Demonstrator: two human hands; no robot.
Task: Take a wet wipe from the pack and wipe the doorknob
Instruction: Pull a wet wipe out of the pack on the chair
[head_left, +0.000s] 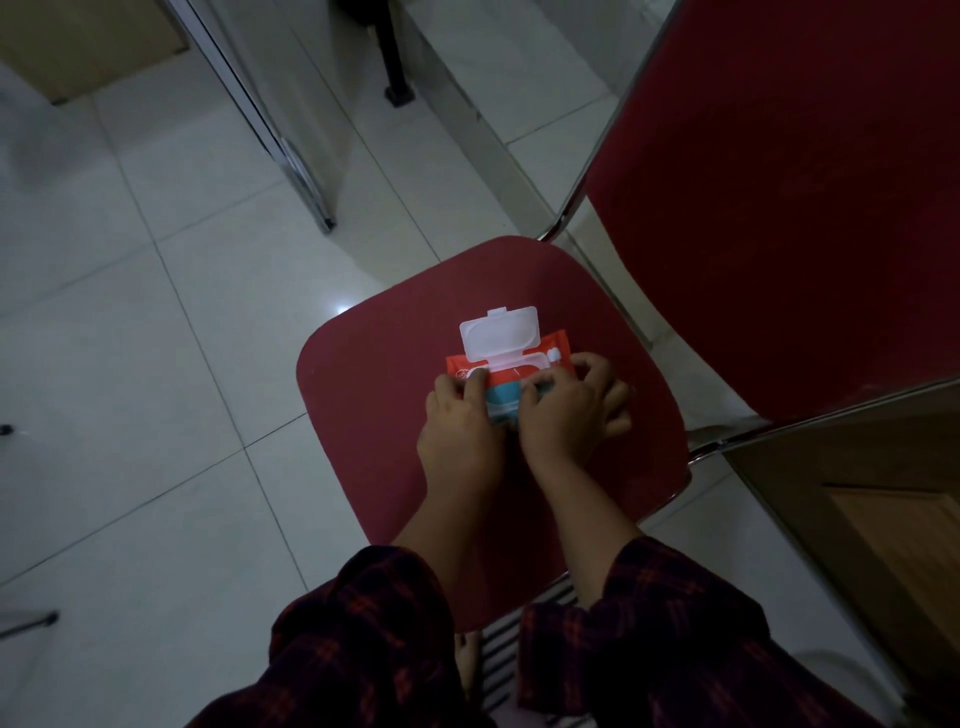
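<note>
A red and blue wet wipe pack (506, 387) lies on the seat of a red chair (384, 415). Its white plastic lid (498, 332) is flipped open, pointing away from me. My left hand (460, 431) presses on the pack's left end. At the pack's right part, my right hand (569, 415) has its fingers curled over the opening. Both hands hide the near half of the pack. No wipe shows clearly. The doorknob is out of view.
The chair's red backrest (779, 208) rises at the right on a chrome frame. White floor tiles (156, 338) spread to the left. A metal door edge (291, 156) stands at the upper left, and a wooden door (893, 545) at the lower right.
</note>
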